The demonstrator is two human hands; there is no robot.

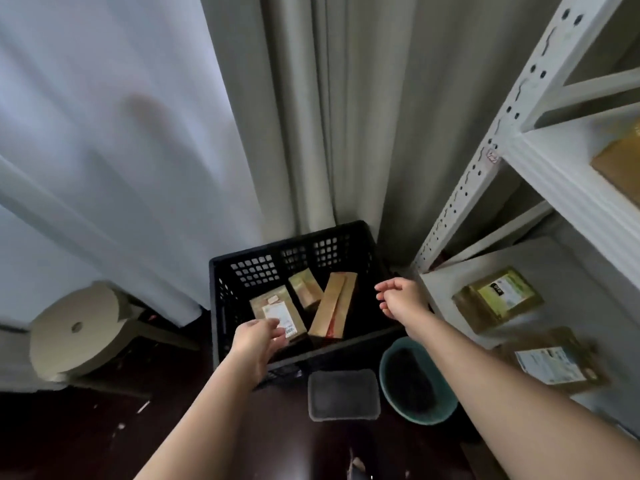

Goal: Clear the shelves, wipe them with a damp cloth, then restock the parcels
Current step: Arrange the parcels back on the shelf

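The parcels (pixel 278 311) were what your fingers (pixel 277 329) hovered over: your left hand (pixel 258 341) hung loosely open above the labelled one, your right hand (pixel 401 299) slack and holding nothing over the crate's right rim. Three lay in the black crate (pixel 242 268), lower centre of the frame. The longest parcel (pixel 332 306) leaned against the others, its long axis running from lower left to upper right. You seemed to be mid-clearing: two more parcels (pixel 497 297) sat on the lower shelf (pixel 446 289) at right, flat, labels up. Next, reach right for those. The cloth (pixel 343 394) and basin (pixel 417 379) waited below.
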